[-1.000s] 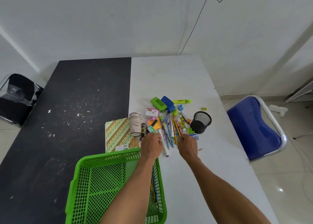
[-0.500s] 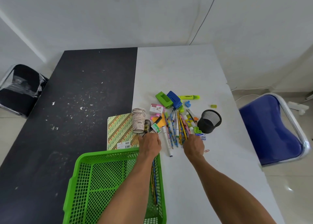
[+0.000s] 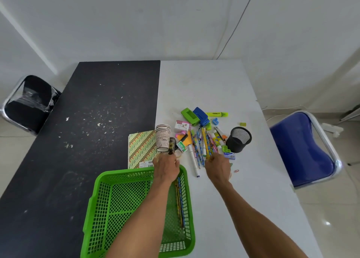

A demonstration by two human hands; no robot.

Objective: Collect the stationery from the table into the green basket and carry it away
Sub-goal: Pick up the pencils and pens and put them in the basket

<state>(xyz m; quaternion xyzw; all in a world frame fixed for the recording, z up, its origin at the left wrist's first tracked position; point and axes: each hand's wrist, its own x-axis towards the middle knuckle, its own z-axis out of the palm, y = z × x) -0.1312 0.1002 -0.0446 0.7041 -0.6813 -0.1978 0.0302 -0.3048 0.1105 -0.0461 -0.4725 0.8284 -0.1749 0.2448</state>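
Two bare hands work at the near edge of a stationery pile on the table (image 3: 204,86). The left hand (image 3: 166,168) hovers above the far rim of the green basket (image 3: 101,197), knuckles up. Its fingers are bent down out of sight, so I cannot tell whether they grasp anything. Just beyond them lie a stack of paper cups (image 3: 163,138) and a small green box (image 3: 182,146), and to their left a patterned notebook (image 3: 140,148). The right hand (image 3: 218,166) has its fingers at the near ends of a bundle of coloured pencils (image 3: 200,142), and its grip is likewise hidden. Between the two sets of fingers lies a white marker (image 3: 192,158). Beyond and to the right of the right fingers stands a black mesh cup (image 3: 238,139), and a red paper clip (image 3: 236,171) lies beside the right wrist. Behind the left fingers, a few loose pencils (image 3: 180,199) lie inside the basket.
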